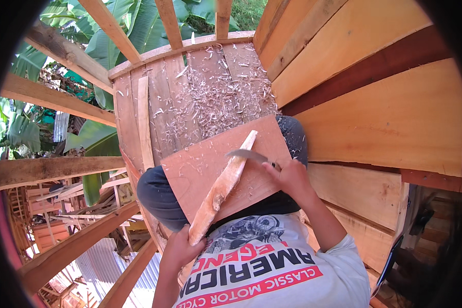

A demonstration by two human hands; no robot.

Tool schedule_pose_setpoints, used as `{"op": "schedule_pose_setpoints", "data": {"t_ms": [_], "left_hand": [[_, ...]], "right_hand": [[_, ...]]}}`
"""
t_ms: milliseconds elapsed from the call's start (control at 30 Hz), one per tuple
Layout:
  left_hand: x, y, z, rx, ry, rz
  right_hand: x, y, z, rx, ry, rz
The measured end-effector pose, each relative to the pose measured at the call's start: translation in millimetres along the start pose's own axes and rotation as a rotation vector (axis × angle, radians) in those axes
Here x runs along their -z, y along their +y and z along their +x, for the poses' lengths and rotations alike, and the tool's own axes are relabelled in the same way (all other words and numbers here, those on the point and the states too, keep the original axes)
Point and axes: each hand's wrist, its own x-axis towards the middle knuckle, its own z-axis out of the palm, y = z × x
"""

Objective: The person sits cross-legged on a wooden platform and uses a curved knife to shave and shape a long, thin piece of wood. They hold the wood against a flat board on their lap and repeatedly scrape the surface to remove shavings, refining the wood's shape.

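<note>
**Whittling a wooden stick on a lap board**

At the far left of the frame, rough timber beams (56, 169) cross over banana leaves (87, 149) and corrugated metal below. Moving inward, a platform of weathered planks (190, 92) fills the upper centre, strewn with pale wood shavings (220, 97).

In the lower centre, the left hand (182, 251) is clenched around the near end of a long, pale wooden stick (223, 185). The stick runs diagonally from that grip up and to the right, its far tip resting on a flat reddish board (205, 169) that lies across the person's knees. The fingers wrap the lower end fully; the rest of the stick lies bare above them.

Just right of the stick's upper part, the right hand (290, 177) is closed on the handle of a knife, whose curved grey blade (246, 155) meets the stick near its far tip, well apart from the left-hand fingers. The handle itself is mostly hidden inside the fist.

The step in hand appears to be shaving the stick's upper portion. The next stroke would call for a steady hold at the lower end and a shallow blade angle, pushing away from the body.

At the right of the frame, broad orange-toned wall boards (385, 118) curve upward.
</note>
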Motion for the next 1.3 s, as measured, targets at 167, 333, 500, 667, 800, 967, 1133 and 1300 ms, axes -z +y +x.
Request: {"op": "schedule_pose_setpoints", "data": {"t_ms": [167,333,500,667,800,967,1133,1300], "left_hand": [[4.3,8.1,-1.1,0.047,-0.031,0.013],[2.9,9.7,-1.3,0.034,-0.008,0.028],[2.1,11.1,0.9,0.018,-0.001,0.034],[-1.6,4.6,1.4,0.014,0.012,0.026],[0.6,4.6,2.6,0.002,0.011,0.060],[1.8,7.8,1.9,0.079,-0.051,0.056],[2.5,10.1,-0.6,0.049,-0.041,0.036],[0.0,3.9,0.2,0.039,-0.006,0.029]], "right_hand": [[14.2,7.2,20.6,-0.068,0.026,-0.025],[5.4,4.3,8.1,-0.001,0.021,-0.063],[15.9,9.9,21.4,-0.077,0.045,-0.067],[6.3,-0.8,5.3,0.109,0.072,0.005],[27.4,36.3,37.7,-0.163,0.145,-0.061],[14.7,1.6,-4.6,-0.003,-0.006,0.040],[0.1,13.9,0.6,-0.064,0.093,0.029],[32.4,44.0,18.6,-0.234,0.113,0.023]]}}
